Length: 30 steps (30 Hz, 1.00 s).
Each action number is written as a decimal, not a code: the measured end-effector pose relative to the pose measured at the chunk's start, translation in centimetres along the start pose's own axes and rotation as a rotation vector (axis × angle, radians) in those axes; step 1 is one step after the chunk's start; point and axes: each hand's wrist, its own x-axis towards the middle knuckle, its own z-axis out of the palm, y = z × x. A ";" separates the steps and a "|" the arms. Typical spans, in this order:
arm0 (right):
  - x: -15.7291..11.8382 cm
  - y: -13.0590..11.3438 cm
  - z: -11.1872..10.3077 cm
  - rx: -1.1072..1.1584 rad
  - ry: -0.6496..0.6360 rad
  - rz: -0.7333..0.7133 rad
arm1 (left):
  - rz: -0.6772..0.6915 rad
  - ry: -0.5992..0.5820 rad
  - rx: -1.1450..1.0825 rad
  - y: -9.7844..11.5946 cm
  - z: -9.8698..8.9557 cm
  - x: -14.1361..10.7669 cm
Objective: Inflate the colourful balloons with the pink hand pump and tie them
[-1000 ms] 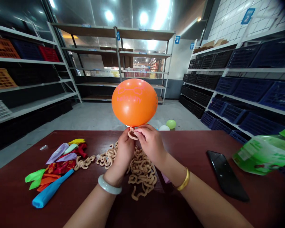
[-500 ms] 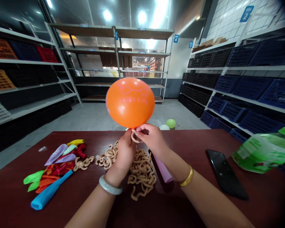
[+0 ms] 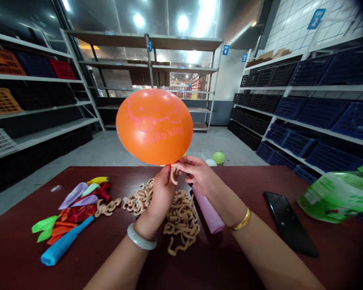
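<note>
An inflated orange balloon (image 3: 154, 129) with pink print stands above my hands. The fingers of my left hand (image 3: 163, 187) are closed round its neck. In a pinch, my right hand (image 3: 198, 173) holds a tan curled band (image 3: 174, 174) beside the neck; whether it is wrapped round the neck I cannot tell. Below lies a pile of similar tan curled bands (image 3: 183, 223) on the dark red table (image 3: 115, 262), partly hidden by my left hand and wrist. A pink-purple roll-like piece (image 3: 207, 209) lies under my right forearm.
Uninflated balloons (image 3: 65, 237) in several colours lie at the left. To the right are a black phone (image 3: 288, 221) and a green bottle (image 3: 335, 197). A green balloon (image 3: 218, 157) rests on the floor beyond the table. Shelves with crates (image 3: 314, 108) line both sides.
The orange balloon has swung left and toward me, looking larger with more print facing me. My right hand has shifted slightly right, and the tan band now hangs lower between the fingers.
</note>
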 end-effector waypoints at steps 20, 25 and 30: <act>0.9 0.5 -1.1 -0.055 0.109 0.012 | -0.033 -0.034 0.084 -0.7 0.2 -0.1; 1.3 1.3 -1.1 0.100 0.236 0.059 | -0.147 -0.080 -0.062 -0.7 0.9 -0.3; 2.0 2.2 -1.2 0.190 0.406 -0.016 | -0.205 -0.184 -0.216 -0.8 1.8 -0.5</act>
